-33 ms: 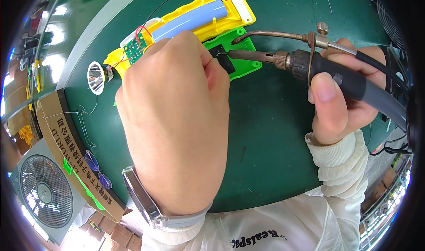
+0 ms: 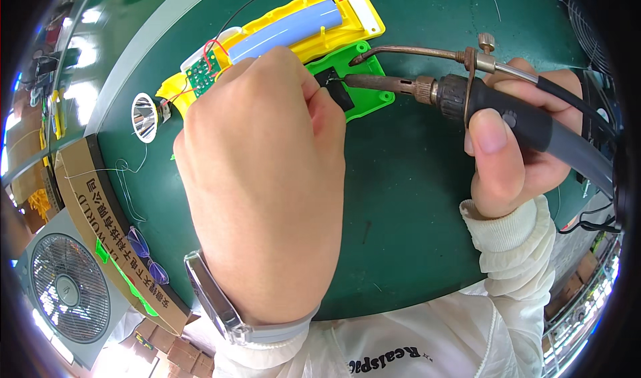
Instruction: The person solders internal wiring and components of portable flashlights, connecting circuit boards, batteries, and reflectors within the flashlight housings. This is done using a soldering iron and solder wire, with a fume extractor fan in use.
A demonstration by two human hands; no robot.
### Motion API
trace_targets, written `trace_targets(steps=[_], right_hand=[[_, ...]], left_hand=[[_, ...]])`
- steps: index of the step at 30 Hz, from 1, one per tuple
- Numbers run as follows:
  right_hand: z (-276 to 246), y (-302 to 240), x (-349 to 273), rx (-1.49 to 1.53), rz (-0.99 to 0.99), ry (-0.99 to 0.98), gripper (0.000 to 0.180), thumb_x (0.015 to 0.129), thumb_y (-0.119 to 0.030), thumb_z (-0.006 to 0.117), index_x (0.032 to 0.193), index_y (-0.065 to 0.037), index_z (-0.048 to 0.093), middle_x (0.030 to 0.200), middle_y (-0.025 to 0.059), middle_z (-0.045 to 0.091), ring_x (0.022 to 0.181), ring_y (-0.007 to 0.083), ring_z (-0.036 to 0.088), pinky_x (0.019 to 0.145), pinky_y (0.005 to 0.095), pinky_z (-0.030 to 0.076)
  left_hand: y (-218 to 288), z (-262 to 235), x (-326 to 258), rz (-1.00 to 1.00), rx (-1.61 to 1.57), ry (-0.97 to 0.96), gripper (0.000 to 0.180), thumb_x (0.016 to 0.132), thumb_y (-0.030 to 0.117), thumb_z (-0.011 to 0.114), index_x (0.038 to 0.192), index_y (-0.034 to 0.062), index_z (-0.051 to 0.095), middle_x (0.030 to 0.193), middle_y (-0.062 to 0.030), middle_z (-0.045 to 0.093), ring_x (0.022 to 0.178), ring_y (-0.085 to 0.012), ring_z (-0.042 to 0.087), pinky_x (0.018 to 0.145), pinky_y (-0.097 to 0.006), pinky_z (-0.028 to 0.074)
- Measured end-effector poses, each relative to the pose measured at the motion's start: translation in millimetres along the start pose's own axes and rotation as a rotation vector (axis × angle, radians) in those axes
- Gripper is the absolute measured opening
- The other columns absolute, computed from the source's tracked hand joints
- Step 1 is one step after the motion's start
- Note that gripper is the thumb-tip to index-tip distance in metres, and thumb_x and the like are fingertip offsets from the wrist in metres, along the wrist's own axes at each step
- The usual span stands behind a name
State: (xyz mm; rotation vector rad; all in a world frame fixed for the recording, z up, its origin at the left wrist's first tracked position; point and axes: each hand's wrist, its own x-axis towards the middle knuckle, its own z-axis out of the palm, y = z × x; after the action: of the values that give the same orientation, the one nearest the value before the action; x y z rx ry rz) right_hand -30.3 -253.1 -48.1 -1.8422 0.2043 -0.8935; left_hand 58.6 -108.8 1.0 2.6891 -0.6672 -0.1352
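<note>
My left hand, with a wristwatch on its wrist, fills the middle of the view. Its fingertips pinch a small black part against a green plastic piece on the green table. My right hand grips the black handle of a soldering iron. The iron's brown tip points left and meets the black part. Just behind lies an open yellow torch housing holding a pale blue cell. A small green circuit board with red wires sits at its left end.
A silver reflector cone lies left of the housing. A cardboard box stands along the table's left edge, with blue-lensed glasses on it. A grey fan stands at lower left. Thin wires trail over the table.
</note>
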Motion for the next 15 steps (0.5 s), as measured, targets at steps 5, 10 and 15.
trace_targets(steps=[5,10,15], right_hand=[[-5.9,2.6,3.0,-0.052,-0.030,-0.062,0.039,0.078,-0.028,0.074,0.081,0.004,0.053,0.063,0.0045,0.049,0.055,0.0132,0.048,0.053,0.0270,0.037],[-4.5,-5.3,0.3,-0.073,0.044,-0.076,0.040,0.078,-0.028,0.074,0.084,0.005,0.051,0.065,0.0052,0.050,0.057,0.0136,0.048,0.055,0.0278,0.038],[-5.0,-7.8,2.4,-0.142,0.034,-0.114,0.041,0.079,-0.029,0.074,0.086,0.005,0.050,0.068,0.0061,0.051,0.058,0.0135,0.048,0.057,0.0282,0.039]], left_hand=[[-0.4,-0.4,-0.3,-0.012,-0.009,-0.012,0.005,0.073,0.003,0.066,0.074,-0.0014,0.063,0.064,-0.0066,0.060,0.060,-0.0130,0.053,0.060,-0.026,0.044],[-0.7,0.6,0.1,0.005,-0.007,0.006,0.005,0.072,0.002,0.066,0.074,-0.0014,0.063,0.064,-0.0066,0.060,0.060,-0.0129,0.053,0.059,-0.026,0.044],[0.1,0.4,-0.5,0.000,-0.006,0.005,0.005,0.072,0.002,0.066,0.074,-0.0014,0.063,0.063,-0.0066,0.060,0.060,-0.0130,0.053,0.059,-0.026,0.044]])
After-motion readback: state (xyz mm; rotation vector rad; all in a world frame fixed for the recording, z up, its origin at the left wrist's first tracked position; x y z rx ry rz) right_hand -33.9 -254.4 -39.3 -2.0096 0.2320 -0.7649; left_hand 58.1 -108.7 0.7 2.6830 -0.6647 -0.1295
